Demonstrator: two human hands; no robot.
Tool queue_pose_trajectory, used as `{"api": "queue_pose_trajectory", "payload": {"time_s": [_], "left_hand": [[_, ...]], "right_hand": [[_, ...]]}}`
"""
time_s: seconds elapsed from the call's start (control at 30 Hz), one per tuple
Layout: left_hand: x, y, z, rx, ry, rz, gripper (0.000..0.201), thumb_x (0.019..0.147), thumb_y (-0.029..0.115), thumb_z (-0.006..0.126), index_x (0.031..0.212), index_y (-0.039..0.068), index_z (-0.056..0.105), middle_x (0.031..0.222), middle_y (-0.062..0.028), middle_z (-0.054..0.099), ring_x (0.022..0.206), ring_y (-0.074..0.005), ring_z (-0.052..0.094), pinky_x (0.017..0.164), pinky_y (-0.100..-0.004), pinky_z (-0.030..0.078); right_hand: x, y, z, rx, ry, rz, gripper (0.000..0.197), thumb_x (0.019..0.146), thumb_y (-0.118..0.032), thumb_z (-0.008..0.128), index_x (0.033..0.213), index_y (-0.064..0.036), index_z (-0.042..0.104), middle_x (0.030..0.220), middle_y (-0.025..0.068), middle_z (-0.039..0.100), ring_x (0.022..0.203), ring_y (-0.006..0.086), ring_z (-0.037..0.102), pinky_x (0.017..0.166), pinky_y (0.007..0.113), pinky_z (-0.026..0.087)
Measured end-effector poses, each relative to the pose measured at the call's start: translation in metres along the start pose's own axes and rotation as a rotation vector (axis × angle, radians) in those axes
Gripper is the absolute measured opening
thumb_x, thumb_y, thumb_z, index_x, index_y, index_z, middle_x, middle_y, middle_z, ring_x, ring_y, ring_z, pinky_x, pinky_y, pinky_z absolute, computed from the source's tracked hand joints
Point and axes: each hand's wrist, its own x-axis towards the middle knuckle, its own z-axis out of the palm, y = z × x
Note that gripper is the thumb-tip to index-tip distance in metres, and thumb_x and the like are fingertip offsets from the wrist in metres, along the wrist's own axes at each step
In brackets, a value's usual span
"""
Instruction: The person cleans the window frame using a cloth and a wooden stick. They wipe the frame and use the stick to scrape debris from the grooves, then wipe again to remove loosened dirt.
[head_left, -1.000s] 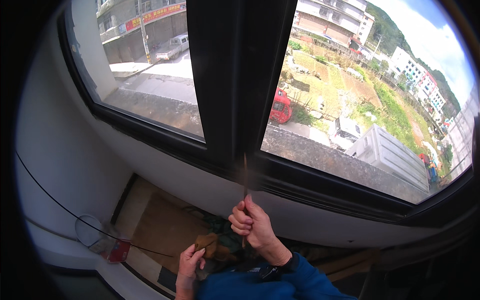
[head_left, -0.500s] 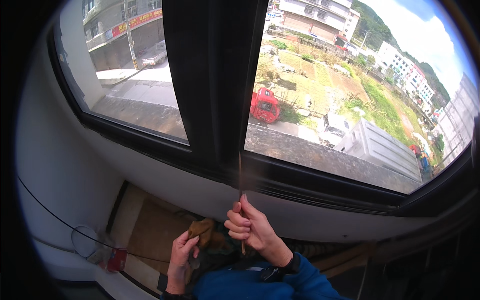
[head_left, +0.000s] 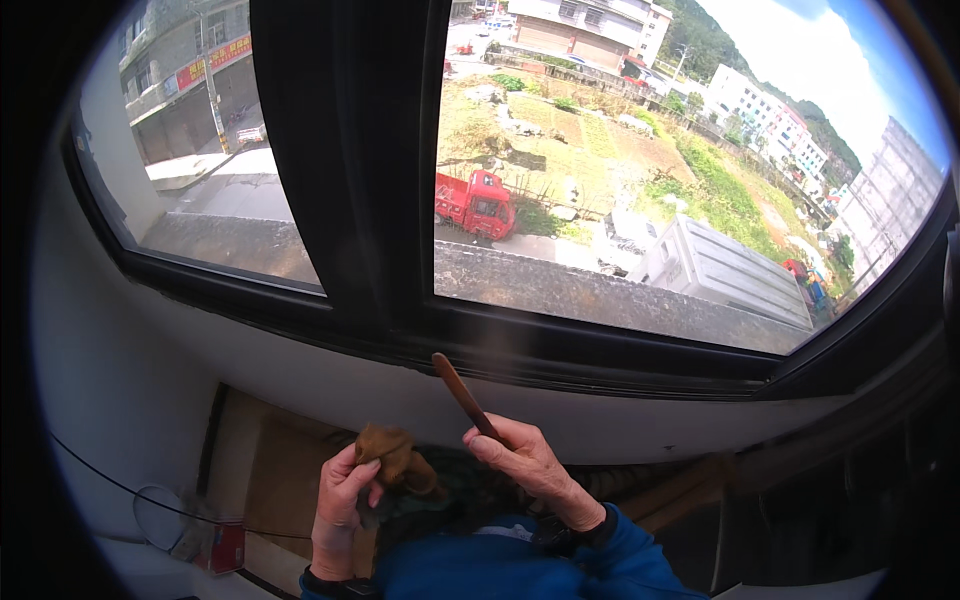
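Observation:
My left hand [head_left: 342, 490] pinches a crumpled brown cloth [head_left: 395, 455] between thumb and fingers, low in the middle of the view. To its right, my right hand [head_left: 530, 462] is closed round a narrow, flat brown stick [head_left: 460, 395] with a rounded end. The stick slants up and to the left out of the fist, its tip in front of the dark window frame's lower edge. I cannot tell whether it is wood or rusty metal. Its lower end is hidden in my hand.
A dark window frame [head_left: 360, 230] stands over a white wall [head_left: 300, 355] ahead of me. Brown board [head_left: 290, 470] lies below. At the lower left are a thin black cable [head_left: 110, 475], a pale round object [head_left: 160, 515] and a red box [head_left: 226, 548].
The stick has turned from edge-on and upright to a leftward slant, its flat face showing. My right hand has rotated with it. The view has shifted, and the cloth stays in my left hand.

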Motion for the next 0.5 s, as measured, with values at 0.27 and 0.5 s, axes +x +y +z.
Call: {"api": "queue_pose_trajectory", "payload": {"time_s": [0.27,0.5], "left_hand": [[0.029,0.036,0.087,-0.037,-0.489,-0.007,0.039,0.087,0.007,0.05,0.124,-0.005,0.05,0.089,-0.0081,0.063,0.053,-0.0055,0.048,0.049,-0.0164,0.038],[0.047,0.016,0.091,-0.074,-0.455,0.116,0.05,0.092,0.014,0.044,0.14,0.006,0.036,0.093,-0.017,0.066,0.045,-0.0027,0.043,0.045,-0.0149,0.037]], "right_hand": [[-0.029,0.005,-0.009,0.213,0.263,0.035,0.03,0.093,-0.023,0.058,0.115,-0.0016,0.056,0.095,0.0016,0.057,0.084,0.0087,0.054,0.073,0.022,0.046],[-0.072,-0.061,-0.071,0.157,0.85,-0.52,0.028,0.097,-0.023,0.05,0.108,0.0024,0.056,0.1,0.0071,0.063,0.088,0.0121,0.061,0.076,0.025,0.05]]}}
